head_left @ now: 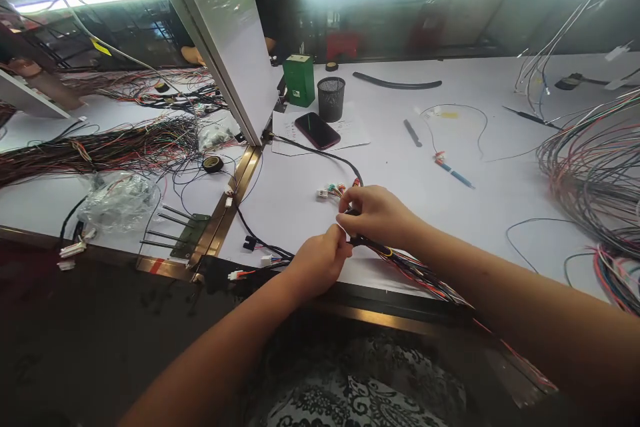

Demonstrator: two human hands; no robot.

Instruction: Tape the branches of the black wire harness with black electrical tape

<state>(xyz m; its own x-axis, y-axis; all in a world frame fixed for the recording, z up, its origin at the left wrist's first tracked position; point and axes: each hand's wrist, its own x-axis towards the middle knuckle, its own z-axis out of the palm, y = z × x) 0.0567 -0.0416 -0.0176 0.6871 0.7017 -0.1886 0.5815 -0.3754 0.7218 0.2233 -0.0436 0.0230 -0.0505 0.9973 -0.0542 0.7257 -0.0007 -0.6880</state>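
Near the front edge of the table, my left hand [323, 259] is closed around a wire harness [415, 271], at its black-wrapped part. My right hand [377, 215] meets it from the right, fingers pinched at the same spot. A small dark piece shows between the right fingers; whether it is tape or part of the wrapping I cannot tell. Loose coloured wires run from there to the lower right. Just beyond the hands lie small connectors [323, 194], one of them white. Black-sleeved branches with a white connector [235, 275] and a black connector [249, 243] stick out at left.
Behind stand a green box [299, 82] and a mesh pen cup [331, 100], with a phone [317, 131] on paper. A blue-handled tool [455, 173] lies right of centre. Coiled wires [590, 173] fill the right side. A white partition [235, 33] divides off the left bench.
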